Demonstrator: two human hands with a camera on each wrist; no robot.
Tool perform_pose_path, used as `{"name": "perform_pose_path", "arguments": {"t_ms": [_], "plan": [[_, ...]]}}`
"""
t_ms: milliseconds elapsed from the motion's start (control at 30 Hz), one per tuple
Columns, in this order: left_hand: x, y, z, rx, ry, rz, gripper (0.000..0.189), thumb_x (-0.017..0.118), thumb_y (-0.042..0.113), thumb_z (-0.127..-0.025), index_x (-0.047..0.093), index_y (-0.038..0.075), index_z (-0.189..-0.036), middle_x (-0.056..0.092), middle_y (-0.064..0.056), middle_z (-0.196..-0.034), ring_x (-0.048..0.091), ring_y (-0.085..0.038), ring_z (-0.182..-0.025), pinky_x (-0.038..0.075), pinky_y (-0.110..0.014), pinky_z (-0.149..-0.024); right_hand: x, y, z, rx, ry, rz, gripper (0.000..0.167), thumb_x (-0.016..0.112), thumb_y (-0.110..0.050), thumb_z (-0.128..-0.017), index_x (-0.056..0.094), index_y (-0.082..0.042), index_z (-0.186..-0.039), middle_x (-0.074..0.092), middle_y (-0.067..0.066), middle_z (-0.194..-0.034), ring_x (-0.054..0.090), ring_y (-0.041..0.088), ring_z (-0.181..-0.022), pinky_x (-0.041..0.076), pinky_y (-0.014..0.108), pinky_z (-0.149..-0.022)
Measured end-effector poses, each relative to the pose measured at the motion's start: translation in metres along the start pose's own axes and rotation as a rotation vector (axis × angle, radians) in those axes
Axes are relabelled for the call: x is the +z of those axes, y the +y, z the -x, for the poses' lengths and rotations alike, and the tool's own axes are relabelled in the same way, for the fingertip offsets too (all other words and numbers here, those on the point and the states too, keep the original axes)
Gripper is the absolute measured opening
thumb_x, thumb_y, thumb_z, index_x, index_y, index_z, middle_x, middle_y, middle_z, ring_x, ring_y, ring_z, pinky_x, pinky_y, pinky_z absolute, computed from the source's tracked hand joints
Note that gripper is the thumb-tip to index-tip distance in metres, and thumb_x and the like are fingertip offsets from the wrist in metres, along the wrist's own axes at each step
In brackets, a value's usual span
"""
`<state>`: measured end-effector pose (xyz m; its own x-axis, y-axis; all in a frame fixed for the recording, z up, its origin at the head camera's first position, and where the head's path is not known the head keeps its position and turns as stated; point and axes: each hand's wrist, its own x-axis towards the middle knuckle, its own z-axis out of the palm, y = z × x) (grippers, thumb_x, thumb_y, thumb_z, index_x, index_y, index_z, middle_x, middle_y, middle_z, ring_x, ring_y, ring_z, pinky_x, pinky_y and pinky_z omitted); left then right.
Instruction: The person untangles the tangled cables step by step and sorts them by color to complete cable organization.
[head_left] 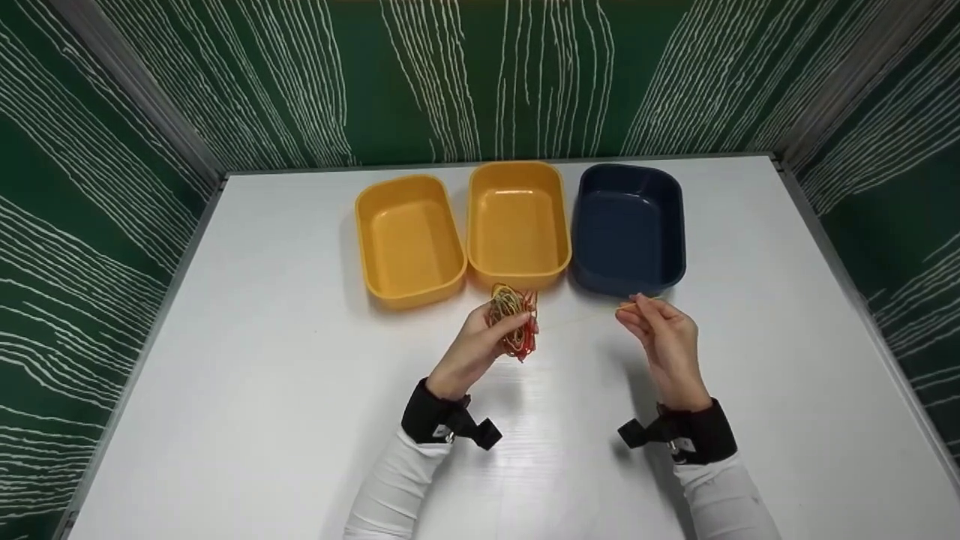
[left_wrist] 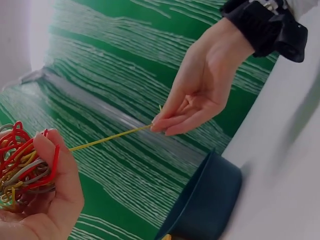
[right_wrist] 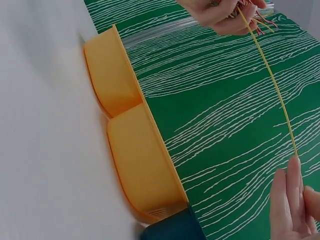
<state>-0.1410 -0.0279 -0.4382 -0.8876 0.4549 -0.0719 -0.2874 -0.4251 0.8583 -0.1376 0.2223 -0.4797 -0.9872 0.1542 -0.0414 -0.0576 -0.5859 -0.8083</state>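
A tangled bundle of thin cords (head_left: 513,321), red, yellow and grey, is gripped in my left hand (head_left: 480,341), with the thumb laid across it. Loops stick out past the fingers in the left wrist view. From the bundle a single yellow cord (left_wrist: 110,137) runs straight and taut across to my right hand (head_left: 664,341). Thumb and fingertips of that hand pinch the cord near its end, and a short tip shows beyond them. Both hands are raised above the white table, in front of the bins.
Two yellow bins (head_left: 411,296) (head_left: 520,276) and a dark blue bin (head_left: 628,285) stand side by side at the back of the white table (head_left: 247,360). Green walls with white wavy lines (head_left: 540,82) enclose the table at the back and sides.
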Motion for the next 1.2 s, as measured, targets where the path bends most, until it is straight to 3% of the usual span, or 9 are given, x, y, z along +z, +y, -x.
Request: {"name": "perform_pose_path", "arguments": {"t_ms": [100, 233, 400, 500, 600, 767, 900, 1200], "plan": [[0.002, -0.004, -0.001, 0.007, 0.021, -0.015, 0.012, 0.054, 0.006, -0.086, 0.053, 0.003, -0.097, 0.058, -0.005, -0.079, 0.055, -0.014, -0.067, 0.044, -0.024, -0.057, -0.008, 0.007, -0.003, 0.003, 0.044, 0.058, 0.016, 0.06, -0.007, -0.083, 0.062, 0.006, -0.092, 0.066, 0.013, -0.082, 0.064, 0.019, -0.074, 0.048, 0.03, -0.078], [0.004, -0.007, -0.001, 0.007, 0.036, -0.028, 0.011, 0.054, 0.006, -0.085, 0.054, 0.003, -0.096, 0.059, -0.005, -0.078, 0.055, -0.013, -0.066, 0.044, -0.023, -0.057, -0.043, 0.032, -0.02, 0.012, 0.06, 0.085, 0.024, 0.063, -0.011, -0.082, 0.061, 0.008, -0.096, 0.065, 0.016, -0.086, 0.064, 0.022, -0.078, 0.047, 0.033, -0.079], [0.004, -0.005, 0.0, 0.025, 0.028, -0.068, 0.007, 0.054, 0.007, -0.086, 0.055, 0.004, -0.092, 0.059, -0.004, -0.076, 0.055, -0.013, -0.064, 0.044, -0.022, -0.054, -0.065, 0.051, -0.04, -0.113, 0.105, 0.236, 0.035, 0.067, -0.015, -0.079, 0.057, 0.015, -0.094, 0.062, 0.023, -0.077, 0.062, 0.027, -0.063, 0.051, 0.036, -0.067], [0.002, -0.003, 0.0, 0.034, 0.022, -0.1, 0.007, 0.054, 0.008, -0.086, 0.054, 0.004, -0.091, 0.06, -0.005, -0.076, 0.055, -0.013, -0.063, 0.044, -0.022, -0.053, -0.061, 0.048, -0.041, -0.203, 0.063, 0.353, 0.031, 0.064, -0.016, -0.082, 0.058, 0.014, -0.088, 0.061, 0.023, -0.071, 0.06, 0.027, -0.056, 0.052, 0.034, -0.059], [-0.001, -0.001, 0.0, 0.034, 0.024, -0.114, 0.007, 0.053, 0.008, -0.087, 0.054, 0.002, -0.092, 0.059, -0.006, -0.076, 0.056, -0.014, -0.062, 0.045, -0.023, -0.053, -0.042, 0.033, -0.03, -0.254, 0.014, 0.476, 0.028, 0.058, -0.016, -0.086, 0.058, 0.012, -0.082, 0.059, 0.019, -0.065, 0.058, 0.023, -0.052, 0.051, 0.028, -0.055], [-0.004, -0.001, -0.001, 0.039, 0.026, -0.11, 0.007, 0.052, 0.007, -0.087, 0.053, 0.002, -0.091, 0.059, -0.006, -0.075, 0.056, -0.014, -0.061, 0.045, -0.023, -0.052, -0.007, 0.008, -0.009, -0.332, 0.035, 0.728, 0.029, 0.053, -0.015, -0.089, 0.058, 0.01, -0.076, 0.052, 0.009, -0.054, 0.048, 0.012, -0.046, 0.039, 0.017, -0.044], [-0.003, -0.004, -0.003, 0.05, 0.021, -0.094, 0.005, 0.052, 0.007, -0.088, 0.054, 0.002, -0.089, 0.058, -0.005, -0.074, 0.055, -0.013, -0.06, 0.044, -0.022, -0.051, -0.004, 0.005, -0.006, -0.326, 0.071, 0.734, 0.029, 0.051, -0.012, -0.09, 0.056, 0.013, -0.076, 0.046, 0.011, -0.053, 0.042, 0.014, -0.046, 0.028, 0.02, -0.041], [-0.001, -0.006, -0.003, 0.048, 0.06, -0.031, 0.007, 0.051, 0.002, -0.087, 0.052, 0.0, -0.093, 0.058, -0.006, -0.074, 0.056, -0.014, -0.059, 0.046, -0.023, -0.051, -0.005, 0.01, -0.011, -0.231, 0.157, 0.543, 0.032, 0.055, -0.013, -0.088, 0.055, 0.017, -0.076, 0.049, 0.004, -0.052, 0.045, 0.012, -0.046, 0.031, 0.02, -0.045]]}}
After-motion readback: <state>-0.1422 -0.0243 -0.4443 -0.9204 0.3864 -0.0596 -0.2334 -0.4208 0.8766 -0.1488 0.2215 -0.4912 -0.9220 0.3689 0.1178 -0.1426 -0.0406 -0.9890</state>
